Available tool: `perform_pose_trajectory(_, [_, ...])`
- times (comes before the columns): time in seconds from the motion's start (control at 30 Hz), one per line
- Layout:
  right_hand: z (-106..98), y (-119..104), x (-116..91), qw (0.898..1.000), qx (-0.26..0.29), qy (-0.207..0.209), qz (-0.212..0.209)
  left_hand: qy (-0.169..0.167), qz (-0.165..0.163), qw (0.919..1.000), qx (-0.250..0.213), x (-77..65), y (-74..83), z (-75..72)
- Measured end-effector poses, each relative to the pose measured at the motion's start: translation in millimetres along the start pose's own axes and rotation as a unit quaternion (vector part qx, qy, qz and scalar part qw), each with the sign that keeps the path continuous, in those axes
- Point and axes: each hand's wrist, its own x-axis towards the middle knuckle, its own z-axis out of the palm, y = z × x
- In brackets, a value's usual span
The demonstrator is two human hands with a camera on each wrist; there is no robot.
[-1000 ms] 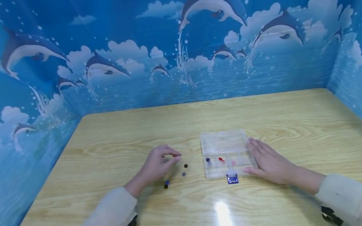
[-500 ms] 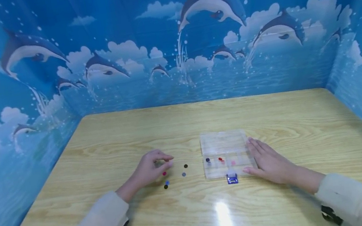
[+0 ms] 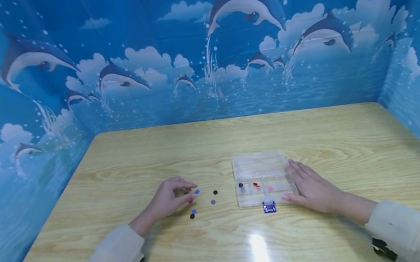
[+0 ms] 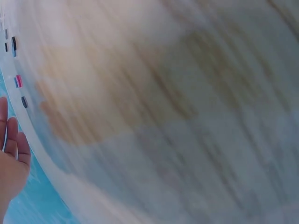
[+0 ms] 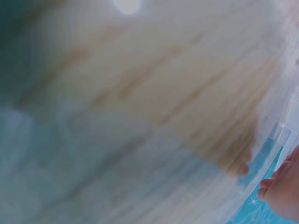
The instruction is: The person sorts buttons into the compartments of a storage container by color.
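In the head view, my left hand [image 3: 168, 198] is low over the left-centre of the table, its thumb and fingers apart. A small blue disc [image 3: 197, 191] shows right at its thumb tip, and a red disc [image 3: 190, 202] is partly hidden under the hand. My right hand [image 3: 316, 187] rests along the right side of a clear plastic compartment box [image 3: 250, 199], whose lid lies back. Inside sit a dark disc [image 3: 240, 185], red pieces [image 3: 255, 184] and a pink piece [image 3: 270, 189]. The left wrist view shows my left hand [image 4: 14, 156] at its edge, beside discs.
Between the hand and box lie a black disc [image 3: 215, 192] and a grey-blue disc [image 3: 213, 202]. Closer to me are another blue disc [image 3: 194, 211] and a black one [image 3: 192, 216]. A blue tab [image 3: 269, 207] fronts the box. A dolphin-print curtain [image 3: 195, 49] surrounds the wooden table [image 3: 318, 243].
My left hand has moved left and slightly nearer to me, away from the box. The red disc and the blue disc by the thumb have come into sight. My right hand stays put.
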Motion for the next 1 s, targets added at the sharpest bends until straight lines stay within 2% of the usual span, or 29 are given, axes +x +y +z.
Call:
perform_pose_trajectory(0.13, [0, 0, 0, 1.0, 0.001, -0.003, 0.001, -0.015, -0.009, 0.9998, -0.006, -2.2, -0.4, -2.1])
perform_pose_trajectory(0.57, [0, -1, 1, 1.0, 0.003, -0.004, 0.003, -0.041, -0.009, 0.9991, 0.006, -9.0, -4.7, -6.0])
perform_pose_trajectory(1.0, [0, -1, 1, 1.0, 0.003, 0.002, 0.002, -0.035, -0.015, 0.9988, 0.029, -13.3, -5.1, -4.1])
